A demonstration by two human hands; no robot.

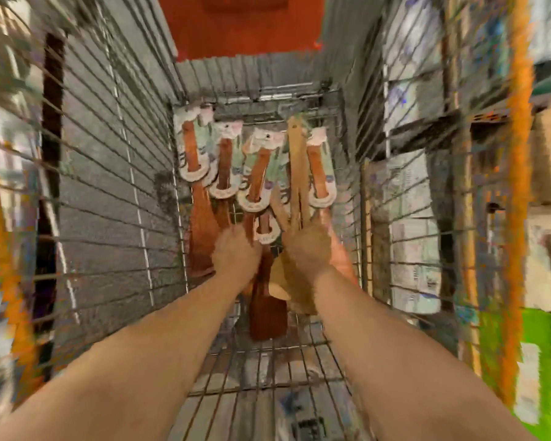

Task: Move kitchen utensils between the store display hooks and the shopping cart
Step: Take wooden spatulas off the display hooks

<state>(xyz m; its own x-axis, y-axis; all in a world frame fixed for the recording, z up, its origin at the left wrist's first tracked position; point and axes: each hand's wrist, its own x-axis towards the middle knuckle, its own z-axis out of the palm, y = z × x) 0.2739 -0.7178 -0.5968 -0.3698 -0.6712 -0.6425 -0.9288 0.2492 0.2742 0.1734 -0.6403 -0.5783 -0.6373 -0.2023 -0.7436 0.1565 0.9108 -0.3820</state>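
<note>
Both my arms reach down into the wire shopping cart. Several wooden spatulas with card sleeves lie on the cart floor at its far end. My left hand is curled over the dark wooden spatulas near their blades; a dark spatula blade sticks out below it. My right hand grips a light wooden utensil whose long handle points away from me. A pale wooden blade shows under that hand. The frame is blurred, so finger detail is unclear.
The cart's wire side walls rise close on both sides, and an orange panel is at the far end. Store shelving with packaged goods stands to the right. Bare wire floor lies near me.
</note>
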